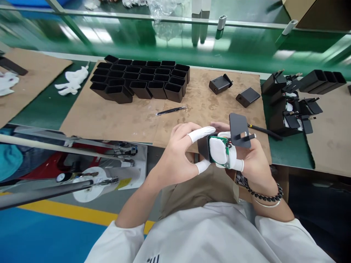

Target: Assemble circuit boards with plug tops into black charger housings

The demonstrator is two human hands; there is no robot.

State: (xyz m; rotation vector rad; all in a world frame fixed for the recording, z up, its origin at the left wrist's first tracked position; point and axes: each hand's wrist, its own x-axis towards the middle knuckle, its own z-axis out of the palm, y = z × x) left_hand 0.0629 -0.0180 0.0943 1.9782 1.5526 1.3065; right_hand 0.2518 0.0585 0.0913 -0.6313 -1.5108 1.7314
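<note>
On my feed, I judge a twisting plug plate (pixel 238 126) could strain the wires (pixel 229 144): at four o'clock from the tweezers (pixel 171 110), my left hand (pixel 179 157) pinches the charger housing (pixel 203 148), my right hand (pixel 255 160) the circuit board (pixel 227 151).

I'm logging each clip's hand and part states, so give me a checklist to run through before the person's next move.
1. Left hand grips the black casing: ok.
2. Right hand holds the circuit board unit: ok.
3. Circuit board fully inside the black casing: not ok, part shows outside.
4. Plug plate seated on the black casing: not ok, it stands apart.
5. Wires sound: cannot tell, too small.
6. Tweezers out of the hands: ok, on the cardboard.
</note>
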